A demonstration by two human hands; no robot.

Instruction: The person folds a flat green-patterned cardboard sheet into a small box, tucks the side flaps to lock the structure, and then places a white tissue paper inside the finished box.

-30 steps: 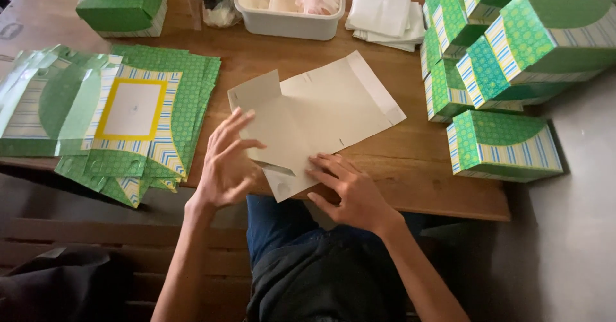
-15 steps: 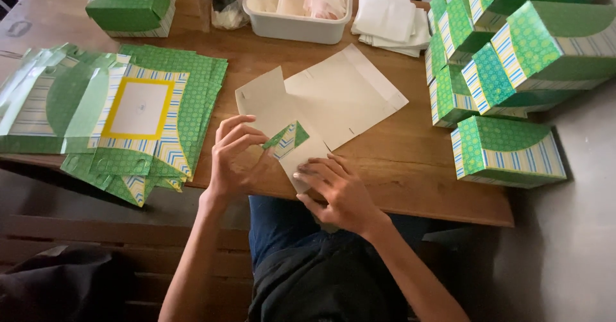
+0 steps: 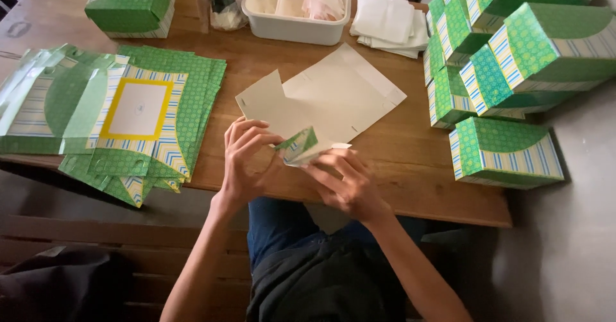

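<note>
Here a flap (image 3: 300, 147) of the card (image 3: 333, 100) is pinched by the left hand (image 3: 247, 161) and right hand (image 3: 343, 177) at the table (image 3: 398, 181) edge, bare wood just beside.

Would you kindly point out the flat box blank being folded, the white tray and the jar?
flat box blank (image 3: 333, 97), head view, plain inner face.
white tray (image 3: 292, 32), head view, front wall.
jar (image 3: 221, 4), head view, glass body.

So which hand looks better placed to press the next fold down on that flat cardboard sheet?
Probably the right hand: it already lies over the raised green-printed flap of the cardboard sheet. The left hand sits beside it, fingers curled at the flap's edge, better suited to steadying.
</note>
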